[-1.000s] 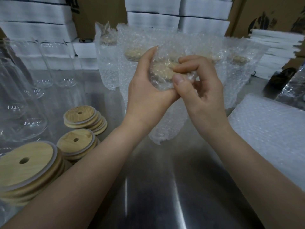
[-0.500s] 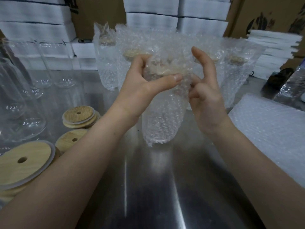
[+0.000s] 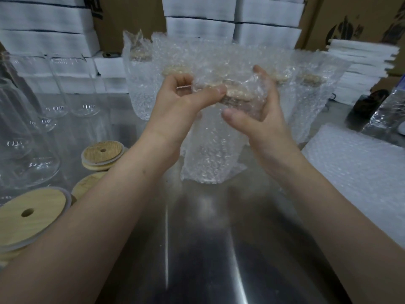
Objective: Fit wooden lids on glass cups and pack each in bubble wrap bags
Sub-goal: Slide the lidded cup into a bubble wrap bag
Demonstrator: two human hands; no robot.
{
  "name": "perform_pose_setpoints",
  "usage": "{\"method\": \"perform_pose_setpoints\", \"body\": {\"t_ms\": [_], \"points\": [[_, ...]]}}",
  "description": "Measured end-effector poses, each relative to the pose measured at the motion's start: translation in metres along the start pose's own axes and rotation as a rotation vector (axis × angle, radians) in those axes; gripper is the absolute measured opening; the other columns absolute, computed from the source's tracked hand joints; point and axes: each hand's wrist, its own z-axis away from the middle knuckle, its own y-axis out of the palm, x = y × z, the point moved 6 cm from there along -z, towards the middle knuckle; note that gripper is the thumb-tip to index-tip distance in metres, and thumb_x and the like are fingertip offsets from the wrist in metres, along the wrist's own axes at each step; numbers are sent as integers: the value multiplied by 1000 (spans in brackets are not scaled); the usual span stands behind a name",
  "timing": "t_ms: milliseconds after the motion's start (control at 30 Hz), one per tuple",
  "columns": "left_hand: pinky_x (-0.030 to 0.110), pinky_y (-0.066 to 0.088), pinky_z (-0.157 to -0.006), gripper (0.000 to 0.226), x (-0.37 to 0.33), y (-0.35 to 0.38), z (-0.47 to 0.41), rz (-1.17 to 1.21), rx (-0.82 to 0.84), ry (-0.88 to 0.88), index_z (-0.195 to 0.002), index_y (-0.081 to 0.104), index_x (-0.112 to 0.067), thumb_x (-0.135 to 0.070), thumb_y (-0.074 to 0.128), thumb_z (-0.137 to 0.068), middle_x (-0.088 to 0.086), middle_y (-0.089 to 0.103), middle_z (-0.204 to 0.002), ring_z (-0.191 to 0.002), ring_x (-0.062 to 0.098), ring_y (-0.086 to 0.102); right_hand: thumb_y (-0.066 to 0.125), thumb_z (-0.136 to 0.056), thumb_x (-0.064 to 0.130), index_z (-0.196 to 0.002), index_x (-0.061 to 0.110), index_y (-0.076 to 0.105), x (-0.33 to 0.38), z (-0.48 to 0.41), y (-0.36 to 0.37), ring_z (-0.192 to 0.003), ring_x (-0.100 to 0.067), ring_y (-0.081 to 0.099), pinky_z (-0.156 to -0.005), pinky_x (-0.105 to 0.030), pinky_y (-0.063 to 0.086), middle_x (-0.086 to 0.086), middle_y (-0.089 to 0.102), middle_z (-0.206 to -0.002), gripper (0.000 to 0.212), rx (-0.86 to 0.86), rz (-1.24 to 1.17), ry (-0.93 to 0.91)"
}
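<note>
- A brushed metal surface (image 3: 197, 249) is seen in a packing area, with white foam stacks (image 3: 197, 16) and cardboard boxes (image 3: 361, 18) piled behind it.
- A bag (image 3: 210, 154) of bubble wrap is held upright at the middle of the surface, between both hands. Whether its base touches the metal cannot be told.
- A cup (image 3: 208, 128) is enclosed in the bag, and its wooden lid (image 3: 238, 95) is seen blurred through the wrap near the top.
- The bag's top edge is pinched by the left hand (image 3: 177, 106), with the thumb laid across the front and the fingers curled behind.
- The other side of the bag's top is clasped by the right hand (image 3: 260, 119). Its fingers are raised behind the wrap and its thumb is stretched across the front, just under the lid.
- A row of packed cups (image 3: 140, 84) is stood behind the held bag, each with a lid showing dimly through its wrap.
- Empty cups (image 3: 83, 84) are grouped at the far left, close together.
- Loose lids (image 3: 102, 153) are stacked on the left of the surface, each with a small hole; the nearest stack (image 3: 32, 213) is partly cut off by the frame's edge.
- Spare bags (image 3: 361, 172) are laid flat in a pile on the right, well apart from the loose lids.
- White sheets (image 3: 361, 69) are stacked at the far right, beyond the spare bags.
</note>
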Motion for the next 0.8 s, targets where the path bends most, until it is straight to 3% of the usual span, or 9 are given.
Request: {"method": "perform_pose_setpoints", "body": {"t_ms": [67, 200, 333, 433, 500, 600, 667, 733, 800], "points": [[39, 55, -92, 70, -1, 1, 1, -29, 10, -47, -119, 52, -11, -34, 81, -60, 2, 67, -109, -99, 17, 69, 84, -65, 34, -143, 37, 29, -1, 2, 2, -140, -26, 41, -112, -47, 39, -11, 38, -153, 95, -13, 64, -25], [40, 41, -103, 114, 3, 2, 3, -329, 130, -214, -144, 36, -26, -58, 84, -46, -6, 59, -133, -122, 17, 56, 83, -65, 34, -142, 29, 35, 6, 5, -3, -136, -21, 45, -108, -47, 45, -1, 38, -149, 91, -119, 115, -102], [43, 44, -99, 145, 12, 2, 12, -778, 419, -427, -150, 21, -39, -56, 94, -26, -1, 45, -147, -129, 24, 48, 81, -70, 27, -137, 33, 36, 4, 2, -10, -134, -23, 47, -107, -46, 46, -6, 41, -148, 81, -158, 62, -72], [41, 53, -92, 117, 24, -4, 17, -1171, 528, -509, -145, 28, -23, -44, 92, -50, 1, 53, -134, -115, 25, 57, 80, -71, 23, -134, 34, 37, 3, 2, -12, -129, -22, 52, -101, -42, 51, -10, 44, -146, 77, -157, 7, -51], [34, 55, -85, 88, 36, -7, 17, -1324, 526, -507, -134, 44, -12, -33, 91, -62, 6, 62, -120, -100, 25, 63, 80, -72, 21, -136, 33, 36, 3, 3, -10, -127, -21, 55, -97, -36, 54, -9, 44, -146, 79, -139, 3, -61], [27, 49, -64, 42, 46, -5, 16, -1386, 508, -476, -96, 64, -8, -28, 89, -69, 7, 64, -82, -66, 20, 59, 79, -73, 20, -138, 30, 34, 5, 3, -6, -125, -20, 55, -93, -31, 54, -7, 44, -145, 80, -122, 13, -77], [26, 47, -62, 37, 47, -6, 13, -1386, 443, -463, -77, 56, -9, -27, 88, -71, 4, 55, -67, -66, 20, 61, 79, -74, 17, -140, 28, 33, 5, 4, -4, -125, -19, 56, -93, -31, 55, -7, 45, -144, 81, -107, 1, -80], [26, 47, -64, 39, 47, -9, 12, -1385, 385, -462, -75, 51, -9, -25, 86, -72, 3, 54, -68, -81, 25, 66, 80, -75, 17, -141, 27, 31, 5, 4, -2, -127, -19, 54, -100, -37, 52, -7, 44, -145, 83, -86, 14, -82], [27, 48, -65, 35, 50, -11, 11, -1372, 346, -462, -76, 52, -11, -23, 85, -73, 4, 58, -72, -82, 26, 65, 82, -72, 23, -143, 29, 31, 5, 4, -2, -131, -18, 51, -107, -41, 47, -6, 42, -147, 88, -75, 48, -83]]}}
